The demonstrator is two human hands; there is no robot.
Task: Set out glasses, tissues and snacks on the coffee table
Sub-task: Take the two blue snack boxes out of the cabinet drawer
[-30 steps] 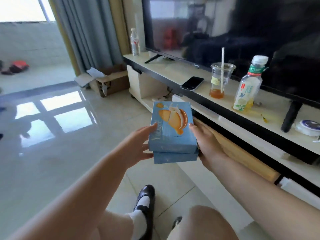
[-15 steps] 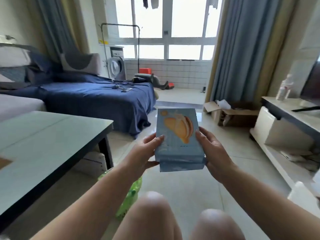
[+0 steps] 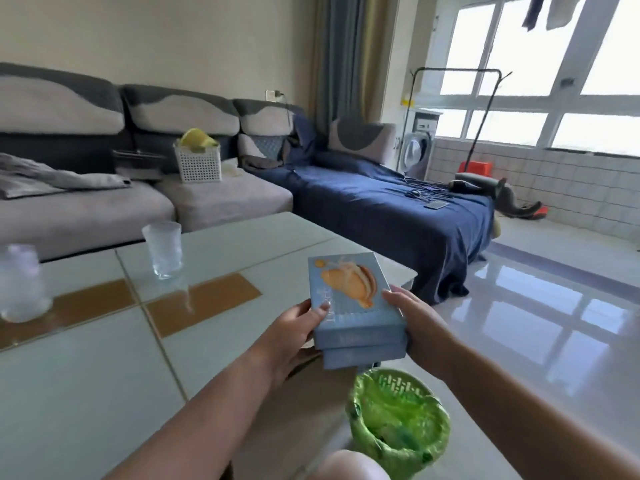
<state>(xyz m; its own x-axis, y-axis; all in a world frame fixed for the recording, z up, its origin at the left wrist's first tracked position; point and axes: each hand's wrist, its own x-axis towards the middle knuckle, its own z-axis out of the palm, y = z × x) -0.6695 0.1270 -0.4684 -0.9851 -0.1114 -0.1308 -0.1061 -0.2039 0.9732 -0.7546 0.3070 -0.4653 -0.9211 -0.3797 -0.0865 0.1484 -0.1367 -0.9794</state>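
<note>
Pale tiled floor (image 3: 540,327) runs from the bright windows (image 3: 540,74) toward a grey sectional sofa (image 3: 145,188) and a bed under a dark blue sheet (image 3: 391,216). Closer in stands the low counter (image 3: 86,368), its glossy pale-green top crossed by brown strips. Two frosted glasses stand on it: one glass (image 3: 162,249) upright near the far edge, the other glass (image 3: 20,284) at the left border of the view, well apart from the first.

Two light-blue snack boxes (image 3: 353,303), stacked one on the other, are held in the air above the counter's near right corner, not touching its top. The upper box shows a pastry picture on its lid and sits slightly offset from the lower one. The left hand (image 3: 294,332) forms one half of the grip: its thumb lies over the left edge of the top box, the fingers under the stack and out of sight. The right hand (image 3: 414,322) clasps the right side, thumb on the top edge and fingers curled beneath. So the stack sits squarely between the two hands, grasped from both sides.

Below the boxes, on the floor just beside the counter, is a green bin (image 3: 398,417) lined with a green bag. A white basket (image 3: 198,164) holding something yellow rests on the sofa.
</note>
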